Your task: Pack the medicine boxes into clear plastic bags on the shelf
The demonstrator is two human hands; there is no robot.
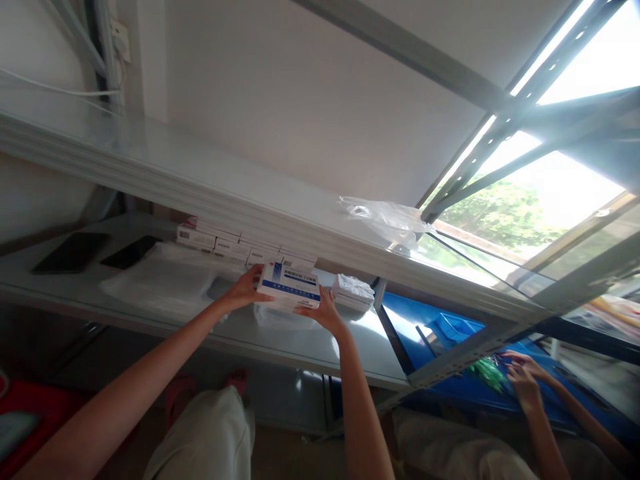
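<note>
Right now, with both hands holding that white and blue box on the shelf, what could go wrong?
The box is held only at its ends by the left hand and right hand, so it might slip. It sits close under the upper shelf and could knock its edge. The row of boxes behind might get pushed askew.

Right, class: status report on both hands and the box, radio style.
Left hand and right hand both grip the white-and-blue box. Box held above the shelf. Stacked boxes behind.

The single head-worn view looks forward and slightly up from low and near, under the grey metal shelf (280, 213), white wall far, bright window (525, 207) right.
</note>
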